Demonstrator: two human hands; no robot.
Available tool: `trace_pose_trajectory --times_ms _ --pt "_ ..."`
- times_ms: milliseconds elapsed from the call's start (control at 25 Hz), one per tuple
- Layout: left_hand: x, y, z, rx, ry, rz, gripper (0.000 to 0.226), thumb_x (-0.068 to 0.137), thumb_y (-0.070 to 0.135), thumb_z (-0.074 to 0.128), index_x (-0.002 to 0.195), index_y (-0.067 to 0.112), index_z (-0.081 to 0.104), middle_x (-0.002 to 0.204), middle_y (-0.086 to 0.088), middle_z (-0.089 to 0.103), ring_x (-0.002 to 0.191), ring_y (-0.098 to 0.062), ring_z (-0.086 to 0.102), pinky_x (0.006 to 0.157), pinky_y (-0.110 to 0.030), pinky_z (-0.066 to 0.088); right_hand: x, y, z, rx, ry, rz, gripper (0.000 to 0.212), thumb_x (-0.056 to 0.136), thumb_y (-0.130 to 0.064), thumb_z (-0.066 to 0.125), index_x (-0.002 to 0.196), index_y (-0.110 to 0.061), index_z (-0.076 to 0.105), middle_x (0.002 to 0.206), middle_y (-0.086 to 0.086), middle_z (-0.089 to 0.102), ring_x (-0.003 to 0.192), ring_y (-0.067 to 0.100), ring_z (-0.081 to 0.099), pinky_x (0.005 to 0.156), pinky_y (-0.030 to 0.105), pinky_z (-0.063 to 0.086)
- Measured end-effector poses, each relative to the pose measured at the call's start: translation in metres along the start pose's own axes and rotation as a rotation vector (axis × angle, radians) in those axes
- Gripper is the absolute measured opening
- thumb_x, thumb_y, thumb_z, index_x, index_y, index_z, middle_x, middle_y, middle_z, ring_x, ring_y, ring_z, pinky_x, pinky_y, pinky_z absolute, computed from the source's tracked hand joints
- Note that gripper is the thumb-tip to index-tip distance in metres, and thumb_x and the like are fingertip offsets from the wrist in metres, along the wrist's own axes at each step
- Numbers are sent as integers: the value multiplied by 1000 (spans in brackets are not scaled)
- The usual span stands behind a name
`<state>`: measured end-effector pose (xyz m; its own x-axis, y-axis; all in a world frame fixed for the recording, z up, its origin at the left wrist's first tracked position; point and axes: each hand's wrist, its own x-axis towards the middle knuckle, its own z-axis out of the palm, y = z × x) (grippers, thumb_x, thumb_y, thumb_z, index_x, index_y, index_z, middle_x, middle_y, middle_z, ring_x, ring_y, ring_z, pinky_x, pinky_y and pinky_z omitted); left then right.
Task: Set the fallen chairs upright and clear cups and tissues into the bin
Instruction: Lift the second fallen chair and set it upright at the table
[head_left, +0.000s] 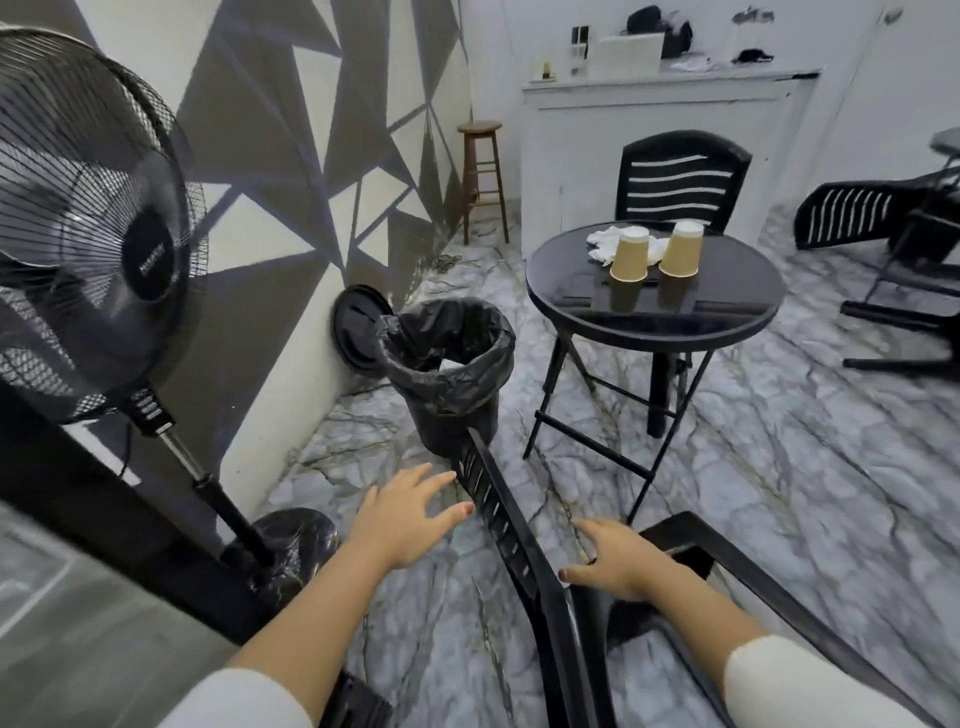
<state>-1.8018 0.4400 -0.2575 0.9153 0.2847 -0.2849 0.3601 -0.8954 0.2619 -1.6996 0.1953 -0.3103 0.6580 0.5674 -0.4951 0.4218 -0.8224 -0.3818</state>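
Note:
A black plastic chair (524, 551) lies on its side on the marble floor right in front of me, its slatted back pointing at the bin. My left hand (405, 517) hovers open just left of the chair's back, fingers spread. My right hand (615, 558) is open over the chair's armrest, apart from or barely touching it. Two tan paper cups (629, 254) (681, 249) stand upside down on the round black table (727, 317), with crumpled white tissues (610, 241) behind them. The black lined bin (447, 384) stands open by the wall. Another fallen black chair (883, 249) lies at the far right.
A black standing fan (88, 234) fills the left side, its base near my left arm. The bin's lid (358, 332) leans on the patterned wall. An upright black chair (680, 182) stands behind the table, a wooden stool (483, 176) in the corner, a white counter (670, 98) behind.

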Motion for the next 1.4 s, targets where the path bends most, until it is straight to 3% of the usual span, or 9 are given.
trace_pose_trajectory --times_ms 240,440,520,600,800,1120,1200,1280,1400 --pt "30 -17 23 -13 -25 47 67 83 70 32 143 39 25 156 6 20 143 -16 17 116 -49 18 23 -2 15 16 25 12 82 85 -55 50 148 -18 14 158 8 14 145 24 13 118 39 21" --pt "74 -25 41 -9 -57 63 65 85 68 33 143 40 22 157 6 16 144 -16 12 116 -48 11 64 11 29 96 -45 57 85 83 -59 50 148 -18 14 158 8 15 144 23 15 117 36 21" --pt "99 -31 50 -13 -32 77 76 77 77 26 143 39 23 157 8 18 144 -15 13 116 -45 12 85 16 33 124 -107 74 94 76 -69 51 148 -20 16 156 7 18 142 24 20 115 36 25" --pt "128 -41 64 -17 44 126 90 65 86 11 141 41 26 155 11 22 143 -12 16 116 -39 14 109 22 37 171 -149 80 116 55 -86 46 148 -23 15 158 5 14 144 23 16 116 35 23" --pt "203 -60 115 37 15 203 88 62 81 2 140 46 21 155 17 15 144 -9 8 118 -37 7 189 42 52 223 -143 86 109 63 -81 48 148 -21 15 158 3 13 144 23 15 117 36 21" --pt "350 -114 224 7 150 357 81 67 82 9 136 46 32 153 13 25 142 -10 19 117 -34 11 329 65 132 263 81 64 94 76 -68 53 149 -24 12 159 3 6 146 19 10 118 32 17" --pt "388 -125 256 52 175 415 84 66 84 7 137 47 29 155 13 20 144 -10 13 117 -36 6 360 74 152 264 111 34 114 55 -86 41 148 -30 6 160 0 -2 147 17 3 119 32 15" --pt "423 -135 282 59 206 444 85 65 86 7 138 49 26 156 14 13 145 -10 6 116 -37 0 384 82 170 286 153 -7 118 46 -89 33 147 -37 -1 159 -4 -12 146 15 -3 120 34 15" --pt "472 -146 314 -54 264 486 88 59 93 12 136 52 30 154 18 10 143 -7 -1 116 -47 -3 413 92 198 345 231 -81 95 74 -71 52 145 -43 -4 158 -6 -14 146 14 -6 119 35 14"
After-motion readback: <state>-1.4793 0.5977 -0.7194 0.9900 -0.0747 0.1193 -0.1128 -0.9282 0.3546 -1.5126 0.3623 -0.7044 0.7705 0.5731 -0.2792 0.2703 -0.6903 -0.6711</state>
